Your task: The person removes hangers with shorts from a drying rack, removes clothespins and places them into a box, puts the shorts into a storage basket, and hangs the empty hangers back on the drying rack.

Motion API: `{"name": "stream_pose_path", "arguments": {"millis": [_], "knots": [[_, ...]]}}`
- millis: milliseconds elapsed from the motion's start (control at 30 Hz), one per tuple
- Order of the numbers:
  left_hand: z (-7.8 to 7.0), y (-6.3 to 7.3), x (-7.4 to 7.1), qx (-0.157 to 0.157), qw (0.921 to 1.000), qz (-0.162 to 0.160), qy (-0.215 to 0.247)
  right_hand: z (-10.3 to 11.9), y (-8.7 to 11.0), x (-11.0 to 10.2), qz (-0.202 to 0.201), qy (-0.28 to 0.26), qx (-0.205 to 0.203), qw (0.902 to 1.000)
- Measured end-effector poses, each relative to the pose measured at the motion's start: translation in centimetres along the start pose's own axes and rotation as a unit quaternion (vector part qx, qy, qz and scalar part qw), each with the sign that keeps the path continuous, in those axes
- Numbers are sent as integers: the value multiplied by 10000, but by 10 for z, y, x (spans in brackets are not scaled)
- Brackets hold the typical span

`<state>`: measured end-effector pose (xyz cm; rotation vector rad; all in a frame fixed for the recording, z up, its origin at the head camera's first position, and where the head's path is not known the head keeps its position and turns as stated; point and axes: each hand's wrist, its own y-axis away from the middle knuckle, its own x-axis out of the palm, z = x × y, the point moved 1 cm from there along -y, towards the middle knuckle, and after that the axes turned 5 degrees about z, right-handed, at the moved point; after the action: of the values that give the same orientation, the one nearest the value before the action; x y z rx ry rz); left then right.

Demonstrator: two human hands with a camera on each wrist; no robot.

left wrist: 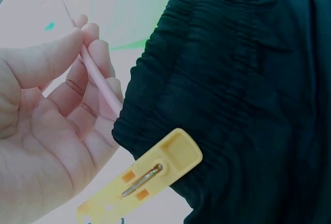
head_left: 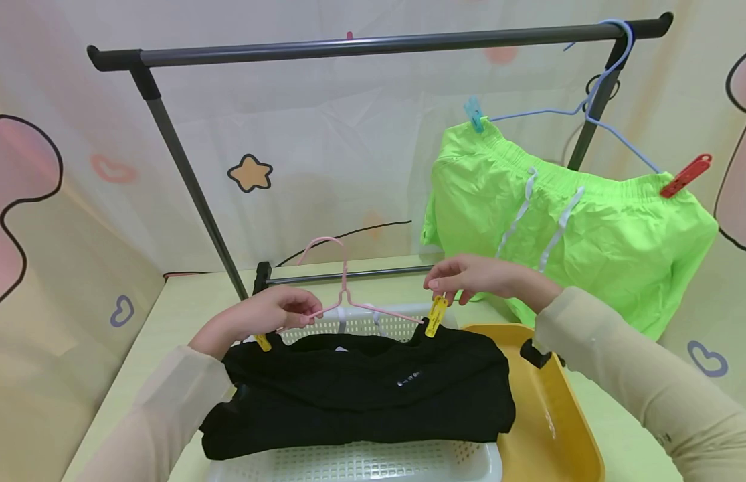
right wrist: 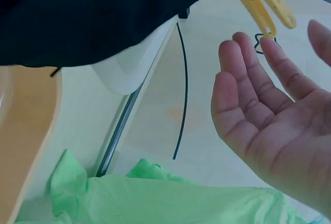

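A pink hanger (head_left: 345, 274) carries a black garment (head_left: 360, 395) with a gathered elastic waistband. My left hand (head_left: 282, 311) pinches the hanger's bar between thumb and fingers, beside the left end of the waistband. One yellow clothespin (left wrist: 150, 175) clips the cloth there. At the waistband's other end, a second yellow clothespin (head_left: 435, 316) grips the cloth. My right hand (right wrist: 274, 100) is spread around this clip's handles, with the index fingertip right at one handle end and the thumb apart from it.
A white perforated basket (head_left: 373, 462) sits beneath the black garment, with a yellow tray (head_left: 529, 408) to its right. Behind stands a dark rack (head_left: 348, 48). Bright green shorts (head_left: 571, 227) hang at its right end from a blue hanger (head_left: 613, 67).
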<state>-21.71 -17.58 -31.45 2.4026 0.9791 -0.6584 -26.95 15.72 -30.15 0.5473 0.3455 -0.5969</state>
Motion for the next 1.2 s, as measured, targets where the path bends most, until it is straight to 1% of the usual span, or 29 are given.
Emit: {"name": "stream_pose_path", "arguments": {"millis": [200,400,533,733,1000,1200], "knots": [[2,4,-2,-19,10000,-12,7,-4,1,3,244,-491,79,9985],[5,6,-4,-86,9999,-13,90,-8,0,6,527,-634,-26,9966],[5,6,-4,-95,9999,-19,128,-7,0,7,606,-697,-90,9957],[5,6,-4,-103,9998,-46,180,-8,-1,8,520,-741,-217,9957],[5,6,-4,-50,9999,-42,157,-12,-6,9,379,-879,-527,9940],[5,6,-5,-149,9997,-37,215,-13,-6,11,153,-728,-713,9947]]}}
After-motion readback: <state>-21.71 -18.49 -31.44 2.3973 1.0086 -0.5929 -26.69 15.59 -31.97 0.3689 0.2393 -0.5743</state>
